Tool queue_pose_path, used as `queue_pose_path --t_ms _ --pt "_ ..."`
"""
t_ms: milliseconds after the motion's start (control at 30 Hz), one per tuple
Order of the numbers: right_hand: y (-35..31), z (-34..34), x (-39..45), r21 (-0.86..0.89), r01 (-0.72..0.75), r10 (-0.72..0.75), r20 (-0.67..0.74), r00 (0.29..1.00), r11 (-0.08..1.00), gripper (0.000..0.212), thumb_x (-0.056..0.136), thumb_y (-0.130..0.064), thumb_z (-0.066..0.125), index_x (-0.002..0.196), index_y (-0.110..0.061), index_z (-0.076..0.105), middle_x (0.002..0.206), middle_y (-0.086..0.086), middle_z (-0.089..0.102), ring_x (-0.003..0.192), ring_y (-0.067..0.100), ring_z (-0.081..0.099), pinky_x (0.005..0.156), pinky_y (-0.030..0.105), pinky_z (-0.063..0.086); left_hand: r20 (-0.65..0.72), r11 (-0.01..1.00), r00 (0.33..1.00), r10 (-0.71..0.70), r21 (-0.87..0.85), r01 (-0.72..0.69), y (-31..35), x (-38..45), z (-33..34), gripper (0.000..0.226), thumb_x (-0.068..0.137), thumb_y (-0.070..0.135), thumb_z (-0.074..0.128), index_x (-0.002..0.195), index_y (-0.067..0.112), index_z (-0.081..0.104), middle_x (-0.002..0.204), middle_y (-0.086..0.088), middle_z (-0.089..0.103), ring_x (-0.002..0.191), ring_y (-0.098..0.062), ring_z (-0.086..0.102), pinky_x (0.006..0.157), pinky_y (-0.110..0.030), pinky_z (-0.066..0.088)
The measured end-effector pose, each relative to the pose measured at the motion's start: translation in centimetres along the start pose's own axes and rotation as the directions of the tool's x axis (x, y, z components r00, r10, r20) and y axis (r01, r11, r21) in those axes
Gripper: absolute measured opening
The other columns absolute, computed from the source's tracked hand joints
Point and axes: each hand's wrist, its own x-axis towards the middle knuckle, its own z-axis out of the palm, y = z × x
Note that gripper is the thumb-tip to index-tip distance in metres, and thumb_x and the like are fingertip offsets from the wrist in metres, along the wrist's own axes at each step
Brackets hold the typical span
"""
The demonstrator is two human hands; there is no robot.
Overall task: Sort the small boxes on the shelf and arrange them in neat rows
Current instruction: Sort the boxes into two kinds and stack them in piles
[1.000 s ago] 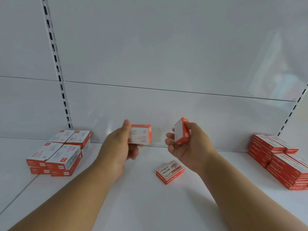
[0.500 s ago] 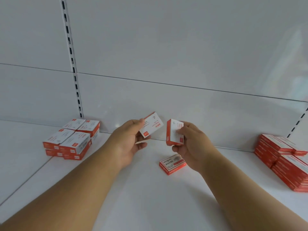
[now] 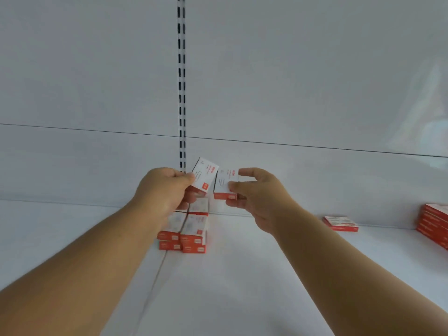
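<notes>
My left hand and right hand each pinch a small box; light, stiff cardboard, best held by the edges.

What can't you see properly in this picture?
- Print on the two held boxes, head view: too small and blurred to read.
- Back of the stack: hidden behind the left hand.
- Right pile: cut off by the frame edge.
- Lone box: label too small to read.
</notes>
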Motion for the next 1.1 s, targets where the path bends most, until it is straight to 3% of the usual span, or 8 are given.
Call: queue_pose_path --t_ms 167,300,400,533,667,800,1000,1100 --pt "2.0 5.9 2.0 -0.365 -0.052 -0.007 -0.158 0.987 0.930 0.013 0.088 -0.016 0.068 0.093 -0.014 0.056 0.090 0.009 0.072 0.065 0.022 0.074 0.068 0.040 0.063 -0.056 0.915 0.997 0.043 0.403 -0.017 -2.5 3.2 -4.2 0.029 0.092 0.030 0.062 0.071 0.011 0.070 0.063 -0.005 0.071 0.054 -0.018 0.065 0.052 -0.027 0.044" --pt "2.7 6.8 3.0 -0.676 -0.082 -0.097 -0.222 0.970 0.733 0.020 0.089 -0.022 0.061 0.074 -0.009 0.055 0.080 0.011 0.074 0.068 0.022 0.069 0.061 0.037 0.056 0.009 0.800 0.993 0.114 0.592 -0.097 -4.2 4.6 -4.6 0.032 0.090 0.036 0.057 0.071 0.012 0.067 0.065 -0.004 0.070 0.063 -0.022 0.068 0.062 -0.034 0.053" --pt "2.8 6.8 3.2 -0.793 -0.128 -0.073 -0.212 0.975 0.595 0.019 0.090 -0.028 0.063 0.084 -0.009 0.060 0.081 0.005 0.072 0.069 0.019 0.065 0.063 0.033 0.054 0.117 0.745 0.983 0.145 0.640 -0.186 -4.8 4.5 -4.3 0.036 0.091 0.033 0.056 0.060 0.015 0.056 0.061 0.000 0.064 0.060 -0.019 0.063 0.055 -0.029 0.046" --pt "2.9 7.5 3.3 -0.864 -0.109 -0.129 -0.195 0.972 0.491 0.018 0.091 -0.032 0.062 0.091 -0.014 0.058 0.083 0.001 0.068 0.074 0.017 0.064 0.063 0.030 0.054 0.126 0.646 0.961 0.244 0.719 -0.258 -4.4 4.5 -4.3 0.032 0.089 0.029 0.058 0.061 0.017 0.050 0.063 0.001 0.057 0.059 -0.017 0.055 0.051 -0.026 0.037" --pt "2.5 6.9 2.7 -0.879 -0.047 -0.278 -0.200 0.940 0.475 0.018 0.090 -0.036 0.062 0.091 -0.019 0.055 0.082 -0.006 0.060 0.070 0.011 0.058 0.054 0.025 0.042 0.096 0.594 0.923 0.374 0.739 -0.318 -3.5 4.3 -3.8 0.022 0.090 0.037 0.058 0.075 0.022 0.053 0.070 0.006 0.058 0.064 -0.014 0.056 0.054 -0.028 0.043" --pt "1.1 3.2 1.2 -0.906 -0.020 -0.356 -0.187 0.916 0.423 0.013 0.087 -0.035 0.062 0.089 -0.023 0.057 0.082 -0.008 0.060 0.066 0.007 0.055 0.054 0.023 0.040 0.209 0.564 0.853 0.478 0.672 -0.480 -2.2 2.5 -1.9 0.023 0.091 0.040 0.059 0.076 0.025 0.053 0.070 0.009 0.056 0.064 -0.010 0.053 0.053 -0.027 0.036" --pt "0.0 -7.2 -2.3 -0.970 -0.223 -0.051 -0.229 0.972 0.101 0.036 0.083 -0.040 0.070 0.115 -0.024 0.060 0.106 -0.007 0.057 0.094 0.014 0.054 0.080 0.026 0.044 0.381 0.552 0.755 0.534 0.520 -0.652 -0.5 -0.9 3.5 0.010 0.084 0.028 0.058 0.076 0.022 0.056 0.071 0.007 0.059 0.070 -0.015 0.055 0.054 -0.026 0.035" --pt "0.4 -12.0 -4.1 -0.942 -0.333 0.073 -0.330 0.941 0.037 0.053 0.084 -0.043 0.069 0.130 -0.022 0.054 0.122 0.002 0.062 0.091 0.020 0.064 0.074 0.026 0.049 0.455 0.555 0.712 0.535 0.446 -0.702 0.3 -3.0 7.1 0.008 0.081 0.026 0.057 0.075 0.021 0.055 0.070 0.006 0.059 0.070 -0.016 0.055 0.055 -0.025 0.038"
